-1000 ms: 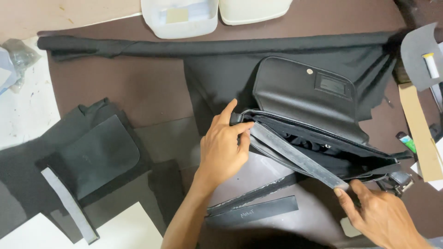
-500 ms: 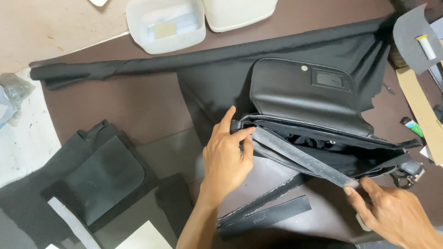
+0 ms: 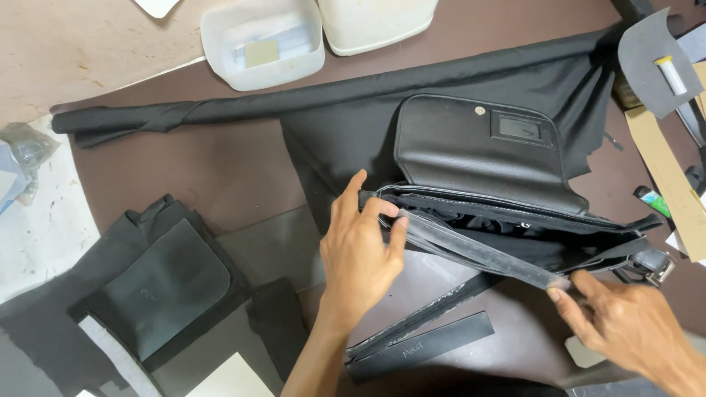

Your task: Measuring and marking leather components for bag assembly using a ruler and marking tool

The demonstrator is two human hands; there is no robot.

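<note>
A black leather bag (image 3: pixel 478 151) lies open on the dark table, flap turned back, its inside pockets showing. My left hand (image 3: pixel 360 254) grips the bag's left end, thumb over a long black strap (image 3: pixel 478 251) that runs diagonally across the opening. My right hand (image 3: pixel 632 327) pinches the strap's other end at the lower right, next to a metal buckle (image 3: pixel 657 266). Two loose black leather strips (image 3: pixel 419 345) lie below the bag, one marked with chalk.
A long roll of black cloth (image 3: pixel 323 95) crosses the table behind the bag. Two white plastic tubs (image 3: pixel 261 44) stand at the far edge. Cut black leather pieces (image 3: pixel 165 283) lie at the left. Cardboard, a grey piece and a tube (image 3: pixel 671 73) sit at the right.
The view has shifted a little up and left. Both hands stay on the strap and bag; my right hand has slid slightly along the strap's end.
</note>
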